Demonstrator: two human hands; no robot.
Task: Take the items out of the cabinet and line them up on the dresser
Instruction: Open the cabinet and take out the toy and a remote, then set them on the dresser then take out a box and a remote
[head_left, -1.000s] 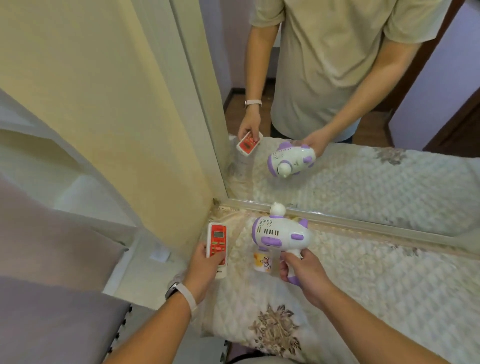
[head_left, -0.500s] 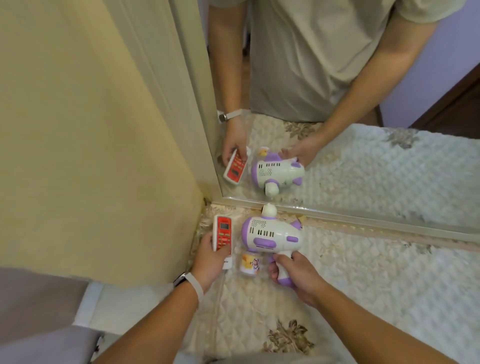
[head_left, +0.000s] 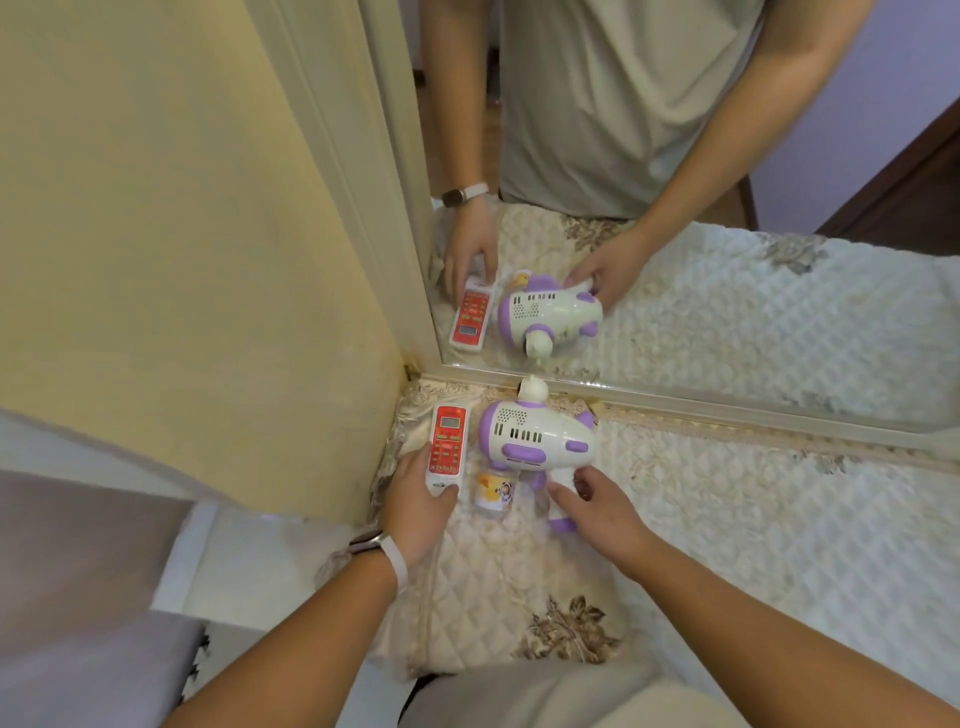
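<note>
A red-and-white remote lies lengthwise on the quilted dresser cover in the left corner by the mirror. My left hand grips its near end. Just to its right is a white-and-purple toy gun, resting on its side with its nozzle toward the mirror. A small bottle with a cartoon label hangs under its body. My right hand has its fingers around the gun's purple-tipped handle, which it partly hides.
A mirror stands along the back of the dresser and reflects both hands, both items and a person's torso. A yellow wall closes the left side. White furniture and a grey surface sit lower left.
Both hands have carried the remote and the toy gun down and back toward the mirror corner. Both now rest on the cover, and the view has tilted down and closer.
</note>
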